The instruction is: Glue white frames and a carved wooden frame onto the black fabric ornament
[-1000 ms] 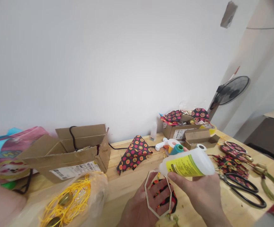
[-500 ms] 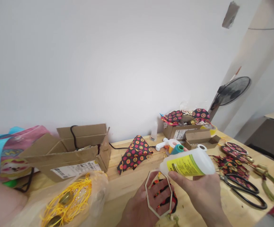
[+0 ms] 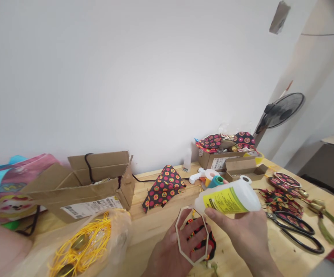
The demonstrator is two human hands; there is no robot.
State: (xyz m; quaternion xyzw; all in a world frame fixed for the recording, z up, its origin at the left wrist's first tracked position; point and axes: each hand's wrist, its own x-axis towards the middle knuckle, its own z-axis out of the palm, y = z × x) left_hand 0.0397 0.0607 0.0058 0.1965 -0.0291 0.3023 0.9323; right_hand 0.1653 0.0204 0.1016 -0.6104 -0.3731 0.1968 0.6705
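Observation:
My left hand is palm up at the bottom centre, with a thin pale octagonal frame resting across its palm and fingers. Tilted over the frame's upper right edge is a white plastic bottle with a yellow label. My right hand grips this bottle from below, its thumb along the side and its other fingers mostly hidden. The bottle's mouth points left and down, near the frame. Under my left fingers lies a black and red patterned cloth piece, partly covered, with a tassel beside it.
A patterned cloth lies beyond my hands. At left are an open carton and a bag of yellow cords. Thread spools sit behind the bottle. Black-handled scissors and tasselled pouches lie at right.
Almost nothing differs. The frame and my left hand appear a few pixels further left, along with a slight shift of the whole view; the bottle stays tilted over the frame.

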